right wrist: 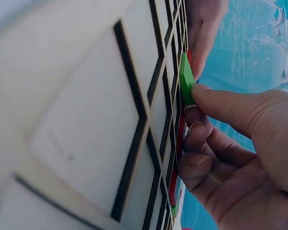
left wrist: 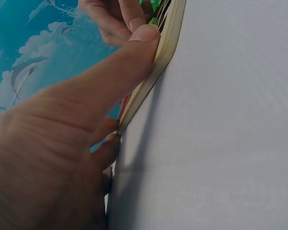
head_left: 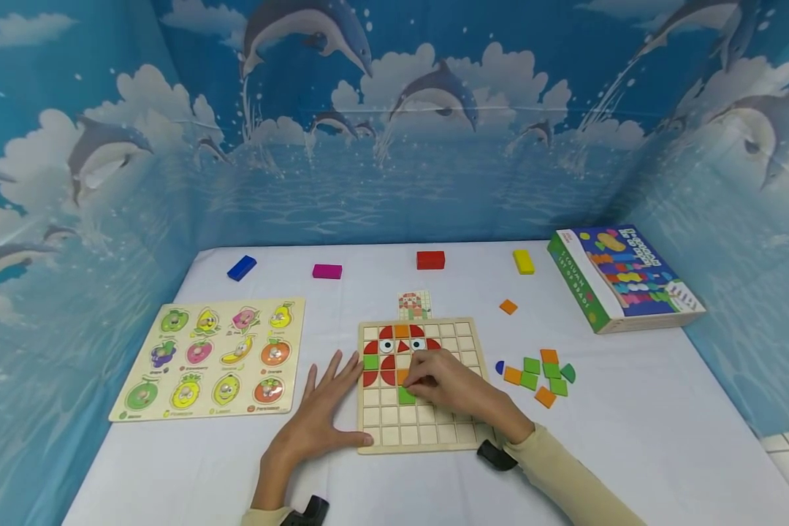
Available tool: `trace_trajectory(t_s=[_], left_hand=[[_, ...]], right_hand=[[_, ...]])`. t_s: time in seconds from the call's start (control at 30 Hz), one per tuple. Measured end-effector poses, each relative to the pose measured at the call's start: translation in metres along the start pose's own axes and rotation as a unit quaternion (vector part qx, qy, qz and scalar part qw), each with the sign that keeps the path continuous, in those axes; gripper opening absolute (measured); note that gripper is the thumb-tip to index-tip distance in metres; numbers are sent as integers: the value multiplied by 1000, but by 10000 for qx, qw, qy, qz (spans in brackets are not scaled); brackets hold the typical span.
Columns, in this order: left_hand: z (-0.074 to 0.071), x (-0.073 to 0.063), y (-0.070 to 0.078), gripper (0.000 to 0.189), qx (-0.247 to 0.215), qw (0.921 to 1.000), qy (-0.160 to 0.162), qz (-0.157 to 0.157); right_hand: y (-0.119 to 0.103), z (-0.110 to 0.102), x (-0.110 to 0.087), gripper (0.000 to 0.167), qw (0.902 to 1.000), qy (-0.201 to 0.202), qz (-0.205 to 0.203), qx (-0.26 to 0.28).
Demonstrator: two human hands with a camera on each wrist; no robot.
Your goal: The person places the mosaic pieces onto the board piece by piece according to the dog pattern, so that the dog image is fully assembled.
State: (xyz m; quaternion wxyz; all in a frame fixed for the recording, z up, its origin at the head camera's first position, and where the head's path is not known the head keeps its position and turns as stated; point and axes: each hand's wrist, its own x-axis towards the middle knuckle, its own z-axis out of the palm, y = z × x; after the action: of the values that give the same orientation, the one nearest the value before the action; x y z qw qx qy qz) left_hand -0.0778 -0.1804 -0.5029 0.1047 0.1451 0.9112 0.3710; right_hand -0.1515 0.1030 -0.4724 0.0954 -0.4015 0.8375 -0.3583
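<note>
A wooden grid board (head_left: 427, 436) bears red, orange, green and eye-patterned tiles in its upper left part. My right hand (head_left: 443, 381) is over the board's middle, its thumb and curled fingers pinching a green square tile (head_left: 406, 395) at one corner. In the right wrist view this green tile (right wrist: 186, 81) stands out from the grid, with the thumb against its edge. Fingers spread, my left hand (head_left: 322, 413) rests along the board's left side. Its thumb (left wrist: 139, 45) touches the board's edge (left wrist: 165, 52) in the left wrist view. A small pattern card (head_left: 414, 305) lies just behind the board.
Loose orange, green and blue tiles (head_left: 551, 370) lie to the right, with one orange tile (head_left: 508, 307) farther back. A fruit puzzle board (head_left: 220, 358) is at left. Blue, magenta, red (head_left: 430, 260) and yellow blocks line the back. A game box (head_left: 624, 277) occupies the back right.
</note>
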Motion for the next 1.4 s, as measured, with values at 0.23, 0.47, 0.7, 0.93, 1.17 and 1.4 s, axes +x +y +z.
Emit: trace_trajectory(t_s=[0.23,0.47,0.7,0.93,1.17,1.4], left_hand=[[-1,-1,1,121,-45,10000,-53,-2],[-1,-1,1,121,-37,10000,-67,-16],[-2,-1,0,121,-43,10000,-63,-36],[0,-1,-1,121,4,10000,-38,11],[-1,-1,0,122,-31,10000,-32,-20],[-1,-1,-1,121,-14,10000,-65,32]], right_hand=[[-1,0,0,9,9998,29,126,138],[0,-3,0,9,9992,98,210,323],[7,-10,11,18,9977,619,244,-91],[14,-12,20,28,9956,535,705,-311],[16,-12,22,33,9959,304,712,-477],[16,-14,22,30,9964,159,759,-339]])
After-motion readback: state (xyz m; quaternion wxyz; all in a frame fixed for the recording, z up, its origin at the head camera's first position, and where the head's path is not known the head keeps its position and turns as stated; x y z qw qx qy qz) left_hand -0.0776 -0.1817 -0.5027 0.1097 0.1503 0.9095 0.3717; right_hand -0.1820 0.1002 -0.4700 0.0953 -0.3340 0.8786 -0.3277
